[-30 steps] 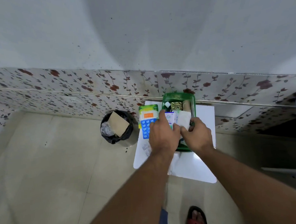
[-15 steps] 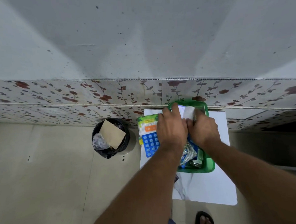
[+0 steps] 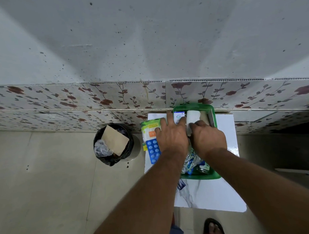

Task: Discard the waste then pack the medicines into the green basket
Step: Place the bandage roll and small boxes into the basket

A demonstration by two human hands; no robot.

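The green basket [image 3: 213,114] stands on a small white table [image 3: 226,128] against the wall. Inside it lie a white gauze roll [image 3: 192,118], a white and blue medicine box [image 3: 178,115], foil strips [image 3: 191,161] and a small bottle [image 3: 203,167]. My left hand [image 3: 173,135] rests fingers spread over the box at the basket's left side. My right hand [image 3: 208,137] grips the near end of the gauze roll inside the basket. A green cotton-bud pack [image 3: 149,129] and a blue blister strip [image 3: 154,151] lie left of the basket.
A black-lined waste bin [image 3: 114,144] with a brown cardboard piece and crumpled plastic stands on the floor left of the table. A small blue sachet [image 3: 180,185] lies on the table under my left forearm. My sandalled foot [image 3: 213,227] is below the table's near edge.
Both hands moved from the basket's near half to its far end. The gauze roll and the box now lie further back, and the foil strips and bottle show behind my wrists.
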